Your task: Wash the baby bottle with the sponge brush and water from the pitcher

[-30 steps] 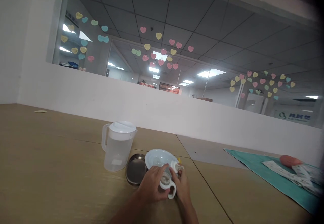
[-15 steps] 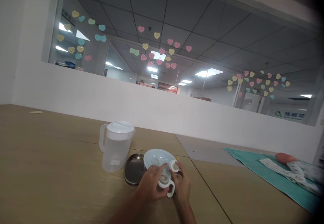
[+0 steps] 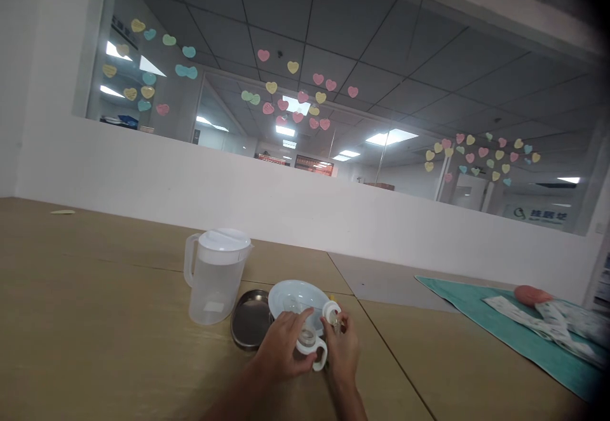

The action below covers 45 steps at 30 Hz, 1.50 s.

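Note:
My left hand (image 3: pixel 281 346) is closed around a clear baby bottle (image 3: pixel 307 336) with a white handle (image 3: pixel 321 354); its round mouth faces up, uncovered. Just to the right, my right hand (image 3: pixel 342 345) pinches a white ring with a clear nipple (image 3: pixel 332 312), apart from the bottle and tilted on its side. Behind both hands sits a pale blue bowl (image 3: pixel 305 287) with a clear item (image 3: pixel 291 305) in it, too small to name. A round metal dish (image 3: pixel 251 320) lies beside my left hand, its right edge partly hidden.
A lidded translucent pitcher (image 3: pixel 214 284) stands left of the metal dish. On the right, a teal cloth (image 3: pixel 457 294) bears a patterned white cloth (image 3: pixel 519 320) and a pinkish-orange object (image 3: pixel 531 294). A white wall (image 3: pixel 267 199) with a window borders the table's far side.
My right hand has turned the white ring, so its nipple points more down and to the right. My left hand keeps its hold on the bottle. The whole view has shifted slightly.

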Available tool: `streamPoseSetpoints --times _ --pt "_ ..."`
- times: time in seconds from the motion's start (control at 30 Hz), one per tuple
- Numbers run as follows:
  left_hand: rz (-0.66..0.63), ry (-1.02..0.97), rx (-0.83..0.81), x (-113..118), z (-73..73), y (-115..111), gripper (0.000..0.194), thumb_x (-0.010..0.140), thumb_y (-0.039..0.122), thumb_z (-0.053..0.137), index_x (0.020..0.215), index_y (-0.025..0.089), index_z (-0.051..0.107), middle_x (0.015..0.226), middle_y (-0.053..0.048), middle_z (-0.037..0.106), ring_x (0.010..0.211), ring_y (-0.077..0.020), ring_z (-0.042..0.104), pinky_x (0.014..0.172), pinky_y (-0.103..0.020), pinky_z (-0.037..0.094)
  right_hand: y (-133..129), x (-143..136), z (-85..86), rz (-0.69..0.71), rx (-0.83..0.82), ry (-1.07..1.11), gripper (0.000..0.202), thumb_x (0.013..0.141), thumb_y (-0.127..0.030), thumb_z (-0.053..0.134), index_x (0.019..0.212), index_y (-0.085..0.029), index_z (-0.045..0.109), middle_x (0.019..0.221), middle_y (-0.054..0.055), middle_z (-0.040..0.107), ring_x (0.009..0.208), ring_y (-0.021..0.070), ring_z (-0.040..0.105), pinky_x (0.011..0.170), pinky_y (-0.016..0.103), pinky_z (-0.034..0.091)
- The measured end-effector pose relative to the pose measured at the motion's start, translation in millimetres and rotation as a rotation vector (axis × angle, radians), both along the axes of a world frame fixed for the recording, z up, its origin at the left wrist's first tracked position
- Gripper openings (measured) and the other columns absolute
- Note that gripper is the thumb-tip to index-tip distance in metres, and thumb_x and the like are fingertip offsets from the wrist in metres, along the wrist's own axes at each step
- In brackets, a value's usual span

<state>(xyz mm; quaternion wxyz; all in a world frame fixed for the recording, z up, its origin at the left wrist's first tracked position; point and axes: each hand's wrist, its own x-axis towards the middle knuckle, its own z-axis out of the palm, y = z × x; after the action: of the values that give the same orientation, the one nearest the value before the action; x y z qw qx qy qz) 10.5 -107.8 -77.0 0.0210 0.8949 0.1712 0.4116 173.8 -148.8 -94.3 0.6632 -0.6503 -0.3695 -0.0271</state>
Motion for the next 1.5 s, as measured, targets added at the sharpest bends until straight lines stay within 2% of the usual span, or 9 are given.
streamPoseSetpoints --times 0.27,0.43,0.6,0.7,0.97,1.1,1.23,1.37,1.5 --pt "-0.002 -0.008 0.02 0 -1.0 0 0.075 0.068 0.028 0.063 0.136 0.02 0.033 0.11 -0.01 0.06 0.095 -0.0261 0.056 0.086 -0.04 0.046 -1 -1 2.1 -0.004 0.045 0.064 0.045 0.06 -0.056 0.068 0.088 -0.023 0.055 0.088 0.002 0.067 0.077 0.0222 0.064 0.065 0.028 0.045" --pt "-0.007 0.0 0.009 0 -1.9 1 0.078 0.066 0.026 0.064 0.136 0.021 0.031 0.113 -0.009 0.059 0.097 -0.026 0.055 0.088 -0.041 0.046 1 0 -4.3 0.064 0.064 0.033 0.048 0.067 -0.056 0.064 0.101 -0.022 0.06 0.095 0.006 0.068 0.079 0.0231 0.064 0.068 0.03 0.045" --pt "-0.013 -0.009 0.001 0 -2.4 1 0.079 0.065 0.024 0.064 0.137 0.02 0.029 0.113 -0.009 0.059 0.097 -0.0257 0.055 0.088 -0.04 0.046 6 3 -10.1 0.124 0.155 -0.098 0.045 0.076 -0.056 0.058 0.103 -0.02 0.062 0.105 0.009 0.064 0.095 0.0252 0.06 0.083 0.035 0.044" --pt "-0.019 -0.004 -0.007 0 -3.1 1 0.08 0.065 0.024 0.064 0.137 0.02 0.029 0.113 -0.01 0.059 0.097 -0.0258 0.055 0.089 -0.04 0.046 9 5 -11.6 0.094 0.191 -0.225 0.039 0.082 -0.051 0.052 0.103 -0.02 0.063 0.106 0.01 0.058 0.103 0.0256 0.055 0.088 0.037 0.042" --pt "-0.023 0.001 -0.012 0 -3.1 1 0.08 0.066 0.023 0.063 0.138 0.02 0.028 0.118 -0.01 0.058 0.1 -0.0263 0.055 0.091 -0.041 0.045 14 9 -18.8 0.066 0.178 -0.34 0.034 0.089 -0.043 0.043 0.101 -0.02 0.065 0.106 0.011 0.047 0.101 0.0242 0.052 0.083 0.036 0.045" --pt "-0.017 0.012 -0.017 0 -1.7 0 0.079 0.067 0.023 0.063 0.138 0.019 0.028 0.121 -0.012 0.057 0.103 -0.0276 0.054 0.093 -0.043 0.044 13 9 -20.0 0.036 0.118 -0.387 0.035 0.09 -0.043 0.042 0.105 -0.023 0.067 0.105 0.01 0.047 0.097 0.0242 0.053 0.08 0.035 0.045" --pt "-0.012 0.016 -0.031 0 -2.3 0 0.079 0.066 0.023 0.062 0.137 0.018 0.029 0.119 -0.012 0.058 0.103 -0.0274 0.054 0.092 -0.043 0.044 14 11 -24.6 -0.014 0.091 -0.459 0.035 0.092 -0.036 0.038 0.111 -0.027 0.066 0.112 0.01 0.046 0.101 0.0246 0.05 0.08 0.035 0.045" --pt "-0.012 0.021 -0.046 0 -4.3 1 0.079 0.066 0.023 0.063 0.137 0.019 0.03 0.117 -0.011 0.058 0.102 -0.0271 0.054 0.093 -0.043 0.044 16 14 -27.9 -0.074 0.071 -0.624 0.038 0.091 -0.031 0.034 0.107 -0.03 0.068 0.123 0.011 0.045 0.11 0.0289 0.048 0.081 0.039 0.044" --pt "-0.017 0.018 -0.045 0 -4.2 2 0.079 0.065 0.022 0.063 0.137 0.019 0.03 0.119 -0.011 0.058 0.103 -0.0267 0.054 0.093 -0.043 0.044 15 13 -25.2 -0.136 0.033 -0.671 0.041 0.089 -0.028 0.033 0.113 -0.031 0.065 0.122 0.013 0.046 0.109 0.0321 0.051 0.079 0.042 0.045"
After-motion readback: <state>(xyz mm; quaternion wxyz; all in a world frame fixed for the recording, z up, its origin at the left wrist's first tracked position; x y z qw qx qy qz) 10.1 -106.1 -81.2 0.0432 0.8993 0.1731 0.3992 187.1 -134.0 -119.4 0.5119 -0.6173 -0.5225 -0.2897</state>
